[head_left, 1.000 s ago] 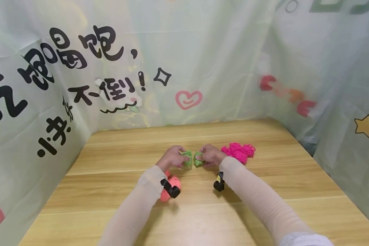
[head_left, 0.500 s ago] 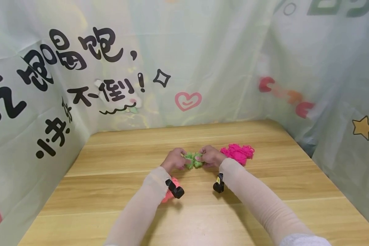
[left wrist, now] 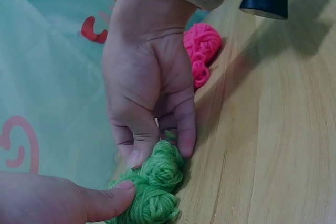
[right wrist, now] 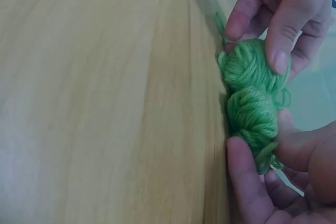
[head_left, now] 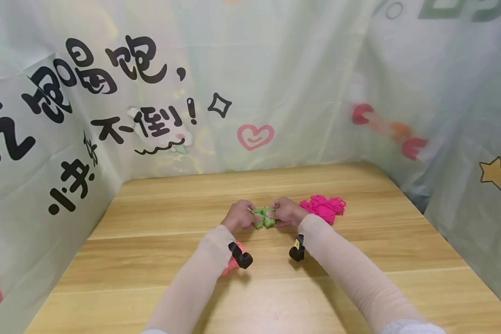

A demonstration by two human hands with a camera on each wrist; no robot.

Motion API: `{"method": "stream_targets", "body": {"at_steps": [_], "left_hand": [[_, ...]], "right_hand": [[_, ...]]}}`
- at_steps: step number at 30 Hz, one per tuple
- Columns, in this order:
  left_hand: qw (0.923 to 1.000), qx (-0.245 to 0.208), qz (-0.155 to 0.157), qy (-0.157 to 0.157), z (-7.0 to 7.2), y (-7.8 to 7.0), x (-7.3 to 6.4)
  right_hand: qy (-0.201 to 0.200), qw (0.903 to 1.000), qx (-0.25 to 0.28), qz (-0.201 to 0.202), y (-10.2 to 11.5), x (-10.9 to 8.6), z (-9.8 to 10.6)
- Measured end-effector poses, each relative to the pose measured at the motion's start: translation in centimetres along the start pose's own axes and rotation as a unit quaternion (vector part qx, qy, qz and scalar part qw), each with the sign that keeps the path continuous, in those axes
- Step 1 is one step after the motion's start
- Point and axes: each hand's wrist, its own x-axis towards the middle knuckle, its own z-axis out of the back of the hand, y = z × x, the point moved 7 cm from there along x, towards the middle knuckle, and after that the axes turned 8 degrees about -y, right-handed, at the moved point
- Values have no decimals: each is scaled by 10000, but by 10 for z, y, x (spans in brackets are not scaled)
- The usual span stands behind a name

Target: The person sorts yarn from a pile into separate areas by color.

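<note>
A small bundle of green yarn (head_left: 264,218) lies on the wooden table (head_left: 150,260), folded into two lumps pressed together. My left hand (head_left: 244,217) pinches its left lump, thumb (left wrist: 105,200) on top. From the other side my right hand (head_left: 280,214) pinches the right lump, with fingertips (left wrist: 186,142) curled onto the green yarn (left wrist: 155,187). In the right wrist view the two lumps of green yarn (right wrist: 252,98) sit between the left hand's fingers (right wrist: 281,51) and the right hand's fingers (right wrist: 247,177).
A loose heap of bright pink yarn (head_left: 323,207) lies just right of my right hand. A coral yarn ball (head_left: 233,263) is partly hidden under my left forearm. Printed plastic sheets (head_left: 46,139) wall the table at the left, back and right.
My hands have come together, closing the gap between the two green lumps so they now touch. My left forearm has shifted slightly to the right over the coral ball.
</note>
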Motion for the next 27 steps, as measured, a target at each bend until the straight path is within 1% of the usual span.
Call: {"method": "stream_targets", "body": {"at_steps": [5,8,12,15,18,22,27], "left_hand": [[10000,24,-22,-44,2,-1,1],[10000,75,4,25,2,-1,1],[9998,65,118,172,2,1,0],[9995,85,180,251,3,1,0],[9991,218,196,310,4,0,-1],[9987,338,213,324,7,1,-3],[9985,433,177,295,14,3,-6]], "right_hand": [[30,10000,44,-30,3,-2,0],[75,10000,54,-35,4,-3,0],[117,9999,-28,49,6,-7,2],[154,9997,-136,145,9,-10,3],[146,9994,-232,200,11,-12,5],[147,9990,-327,252,15,-16,8],[133,9971,-617,419,24,-23,13]]}}
